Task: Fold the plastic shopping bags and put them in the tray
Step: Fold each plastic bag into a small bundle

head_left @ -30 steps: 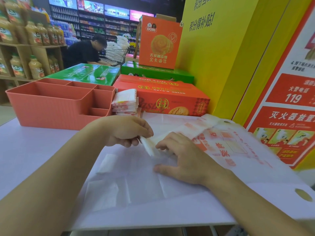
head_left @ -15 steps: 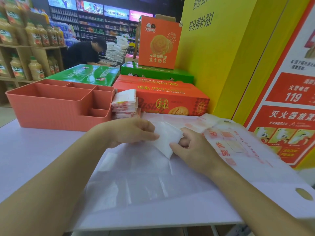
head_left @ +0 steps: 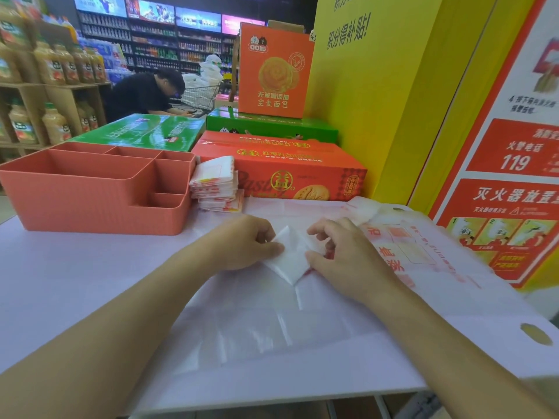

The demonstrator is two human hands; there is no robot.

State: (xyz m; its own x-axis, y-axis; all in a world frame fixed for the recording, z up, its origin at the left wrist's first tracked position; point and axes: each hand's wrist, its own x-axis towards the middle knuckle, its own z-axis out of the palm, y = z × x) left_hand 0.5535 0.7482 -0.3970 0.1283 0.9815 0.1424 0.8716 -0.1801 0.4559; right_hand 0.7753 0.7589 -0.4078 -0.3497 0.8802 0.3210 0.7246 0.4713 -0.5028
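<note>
Both hands hold one small folded plastic bag between them.

The left hand pinches the bag's left edge between thumb and curled fingers, and the right hand grips its right edge, where its curled fingers hide the far corner. The bag is a white, creased, roughly diamond-shaped packet; blur makes its layers hard to tell apart. Under the hands lie thin translucent flat bags on the pale table, those to the right of the right hand printed in red. Beyond the left hand sits a ribbed coral plastic tray with several compartments, its walls hiding most of the inside. A stack of folded bags stands just beside it, against a red biscuit box.
</note>
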